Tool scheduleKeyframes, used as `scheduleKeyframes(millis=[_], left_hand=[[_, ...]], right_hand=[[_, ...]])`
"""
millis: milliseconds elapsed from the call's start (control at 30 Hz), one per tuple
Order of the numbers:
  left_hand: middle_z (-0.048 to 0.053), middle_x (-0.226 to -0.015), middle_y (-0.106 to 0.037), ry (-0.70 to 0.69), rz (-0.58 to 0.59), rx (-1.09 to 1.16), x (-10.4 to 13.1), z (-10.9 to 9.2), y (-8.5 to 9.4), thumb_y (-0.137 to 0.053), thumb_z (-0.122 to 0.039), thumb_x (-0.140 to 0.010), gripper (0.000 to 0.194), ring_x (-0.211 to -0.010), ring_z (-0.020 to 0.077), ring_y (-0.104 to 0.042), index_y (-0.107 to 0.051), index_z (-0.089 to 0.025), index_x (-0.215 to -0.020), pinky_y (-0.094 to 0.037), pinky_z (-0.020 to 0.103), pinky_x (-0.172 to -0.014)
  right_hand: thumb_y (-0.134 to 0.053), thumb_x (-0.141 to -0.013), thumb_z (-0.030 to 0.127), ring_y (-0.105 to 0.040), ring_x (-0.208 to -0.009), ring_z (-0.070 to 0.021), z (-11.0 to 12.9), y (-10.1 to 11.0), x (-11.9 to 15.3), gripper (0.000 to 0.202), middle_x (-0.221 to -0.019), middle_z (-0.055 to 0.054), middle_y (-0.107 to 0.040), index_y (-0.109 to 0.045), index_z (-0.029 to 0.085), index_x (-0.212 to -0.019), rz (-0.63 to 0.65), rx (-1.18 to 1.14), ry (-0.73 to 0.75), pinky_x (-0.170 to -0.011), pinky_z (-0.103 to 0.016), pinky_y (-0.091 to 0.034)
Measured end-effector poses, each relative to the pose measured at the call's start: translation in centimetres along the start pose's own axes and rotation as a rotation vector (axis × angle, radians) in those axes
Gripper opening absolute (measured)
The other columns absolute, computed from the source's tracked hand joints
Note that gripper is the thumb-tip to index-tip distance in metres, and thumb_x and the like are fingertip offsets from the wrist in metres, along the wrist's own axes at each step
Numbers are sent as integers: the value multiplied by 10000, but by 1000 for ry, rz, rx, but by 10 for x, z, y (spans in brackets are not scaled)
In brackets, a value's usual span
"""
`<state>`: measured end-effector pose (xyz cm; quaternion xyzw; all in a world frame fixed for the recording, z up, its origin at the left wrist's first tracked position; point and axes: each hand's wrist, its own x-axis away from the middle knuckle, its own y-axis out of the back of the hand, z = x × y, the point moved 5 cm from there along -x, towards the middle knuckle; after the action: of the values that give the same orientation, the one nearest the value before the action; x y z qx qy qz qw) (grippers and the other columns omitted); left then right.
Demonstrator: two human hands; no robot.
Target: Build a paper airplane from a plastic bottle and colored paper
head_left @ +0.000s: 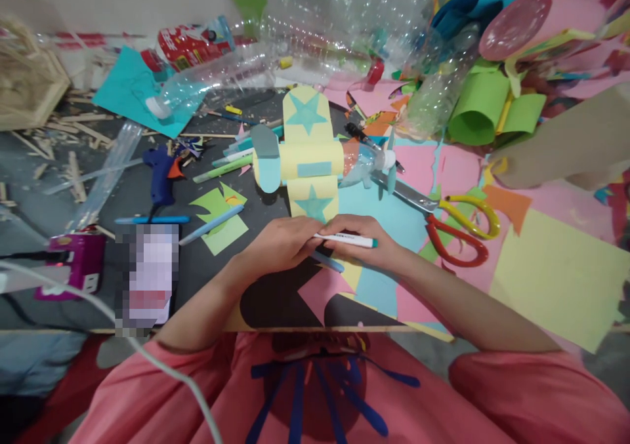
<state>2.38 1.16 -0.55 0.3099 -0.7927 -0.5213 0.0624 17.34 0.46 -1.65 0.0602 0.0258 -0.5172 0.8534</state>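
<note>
My right hand [367, 241] grips a white marker with a teal cap [347, 239], held sideways just in front of me. My left hand [280, 244] meets it at the marker's left end, fingers closed on that end. Right behind both hands stands a paper-covered bottle plane [305, 155], yellow with teal stars on its wings and a teal tail. Under the hands lie pink, blue and yellow paper pieces [374, 280].
Red-and-yellow scissors [455, 227] lie to the right on coloured paper. A blue glue gun [160, 175], pens and green scraps lie left. A purple box [81, 263] and a phone sit at the near left. Clear plastic bottles [344, 18] and paper rolls crowd the back.
</note>
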Motion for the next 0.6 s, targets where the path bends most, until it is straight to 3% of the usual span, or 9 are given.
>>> scheduleKeyframes(millis=[67,200,300,433,600], left_hand=[[43,-741,-684,7,35,-31,0,0,-2,-270,-306,-1030,358,-683,161,-663,-589,-173,-937,-394,238,-573],[-2,-682,-684,54,95,-14,2,1,-2,-278,-333,-1037,372,-603,126,-652,-604,-196,-920,-348,218,-519],[-10,-665,-699,42,40,30,2,2,2,-303,-382,-1039,380,-586,113,-659,-627,-201,-958,-351,209,-516],[23,-777,-737,24,-147,97,5,9,13,-305,-350,-1031,369,-625,113,-671,-633,-179,-1042,-423,207,-577],[-35,-658,-617,311,-638,85,23,38,39,-447,-120,-877,210,-546,96,-560,-635,-197,-935,-432,217,-568]], right_hand=[[-731,-827,387,-654,-677,-118,-5,-1,0,213,-810,-53,-730,-740,179,-869,-40,-55,-75,-608,-223,-517],[-771,-777,443,-601,-530,-97,-14,-5,2,280,-633,4,-657,-729,177,-856,23,-262,-260,-494,-203,-485],[-788,-766,408,-642,-574,-103,-12,-3,2,259,-692,-7,-684,-735,178,-873,59,-302,-255,-529,-208,-511],[-769,-795,371,-638,-548,-91,-7,11,1,200,-699,1,-692,-717,187,-852,-63,-234,-139,-499,-194,-489],[-732,-825,394,-629,-474,-101,-10,35,0,197,-671,16,-711,-683,203,-832,-301,-279,53,-460,-223,-519]])
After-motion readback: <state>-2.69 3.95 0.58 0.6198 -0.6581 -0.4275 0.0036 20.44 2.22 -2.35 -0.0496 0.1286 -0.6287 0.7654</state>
